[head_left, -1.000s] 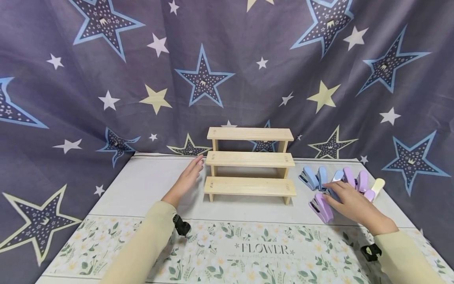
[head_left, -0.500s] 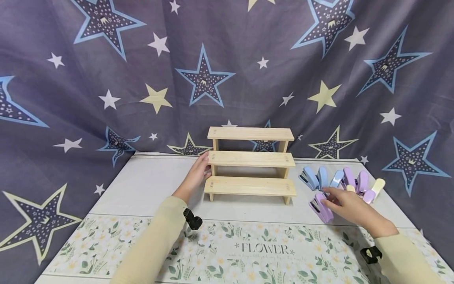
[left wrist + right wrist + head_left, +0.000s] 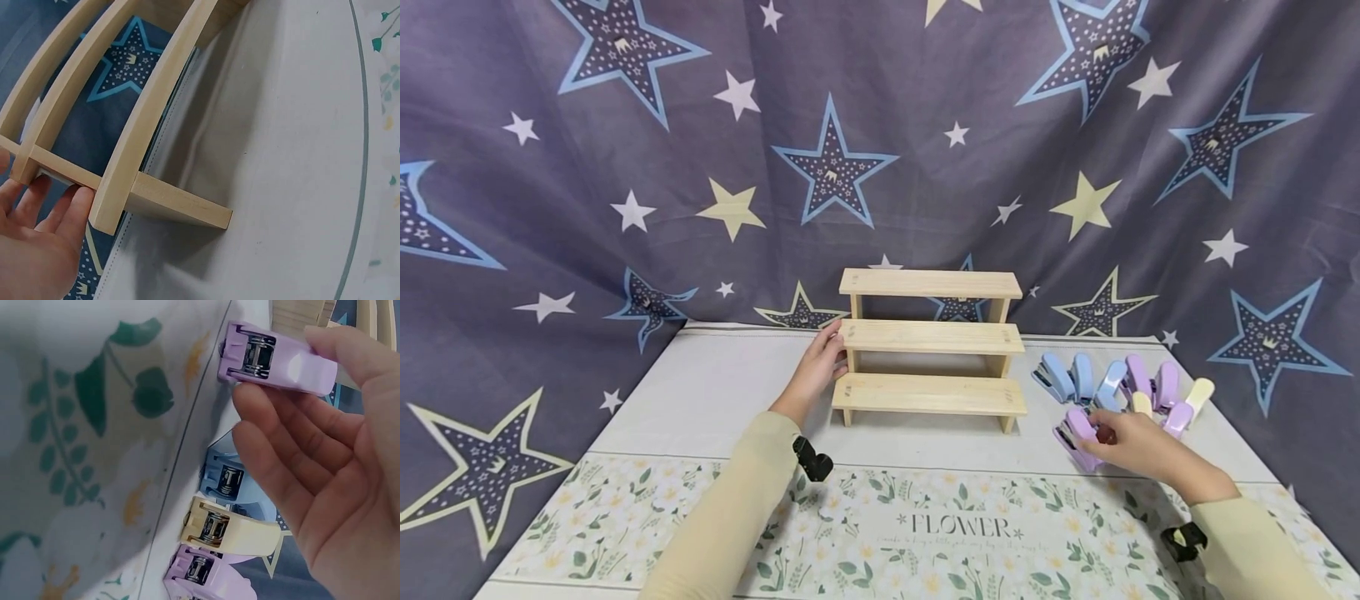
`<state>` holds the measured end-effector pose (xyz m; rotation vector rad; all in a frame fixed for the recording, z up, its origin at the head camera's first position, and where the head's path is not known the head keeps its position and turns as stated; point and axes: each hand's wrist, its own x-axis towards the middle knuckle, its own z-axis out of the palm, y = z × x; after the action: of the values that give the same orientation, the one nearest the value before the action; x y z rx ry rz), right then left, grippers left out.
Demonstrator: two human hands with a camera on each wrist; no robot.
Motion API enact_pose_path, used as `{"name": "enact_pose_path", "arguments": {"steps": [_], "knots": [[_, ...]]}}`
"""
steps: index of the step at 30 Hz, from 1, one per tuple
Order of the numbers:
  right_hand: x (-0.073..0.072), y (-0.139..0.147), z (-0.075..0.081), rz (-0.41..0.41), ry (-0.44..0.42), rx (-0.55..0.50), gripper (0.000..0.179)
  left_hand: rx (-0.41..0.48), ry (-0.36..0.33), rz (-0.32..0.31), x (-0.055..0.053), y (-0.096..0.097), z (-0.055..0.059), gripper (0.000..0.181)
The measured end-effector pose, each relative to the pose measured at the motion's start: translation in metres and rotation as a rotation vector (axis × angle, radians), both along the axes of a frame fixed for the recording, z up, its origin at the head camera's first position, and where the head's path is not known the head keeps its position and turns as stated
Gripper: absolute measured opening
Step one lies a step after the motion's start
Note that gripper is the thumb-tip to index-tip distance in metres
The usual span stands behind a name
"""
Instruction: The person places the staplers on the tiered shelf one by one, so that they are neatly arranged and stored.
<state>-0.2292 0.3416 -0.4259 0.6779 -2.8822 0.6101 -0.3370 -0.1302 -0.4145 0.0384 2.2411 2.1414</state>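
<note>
My right hand (image 3: 1138, 442) holds a purple stapler (image 3: 303, 367) that stands at the front of a group of staplers. In the right wrist view the thumb lies along one side of it and the fingertips touch the other. My left hand (image 3: 811, 371) grips the left end of a three-tier wooden shelf (image 3: 928, 393); in the left wrist view the curled fingertips (image 3: 78, 206) press against its side frame, and the thumb is mostly cut off. The shelf boards carry nothing.
Behind the held one are several more staplers: blue ones (image 3: 1054, 375), purple ones (image 3: 1167, 383) and yellow ones (image 3: 1199, 392). A white table cover (image 3: 715, 392) with a floral band (image 3: 925, 500) lies underneath. A dark star-patterned curtain (image 3: 925, 217) hangs behind the shelf.
My left hand has moved right onto the shelf's end. My right hand has drawn down and toward me from over the staplers and taken hold of the front purple stapler.
</note>
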Motion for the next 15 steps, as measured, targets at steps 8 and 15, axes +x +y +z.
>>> {"name": "enact_pose_path", "arguments": {"steps": [8, 15], "knots": [[-0.0018, 0.0002, -0.0026, 0.011, -0.020, -0.010, 0.021, -0.022, 0.002, 0.011, 0.0002, -0.0008, -0.0029, 0.052], [-0.0017, -0.0033, 0.0028, 0.020, -0.014, -0.020, 0.023, -0.009, 0.035, -0.001, -0.0007, -0.0017, -0.0049, 0.052]]}}
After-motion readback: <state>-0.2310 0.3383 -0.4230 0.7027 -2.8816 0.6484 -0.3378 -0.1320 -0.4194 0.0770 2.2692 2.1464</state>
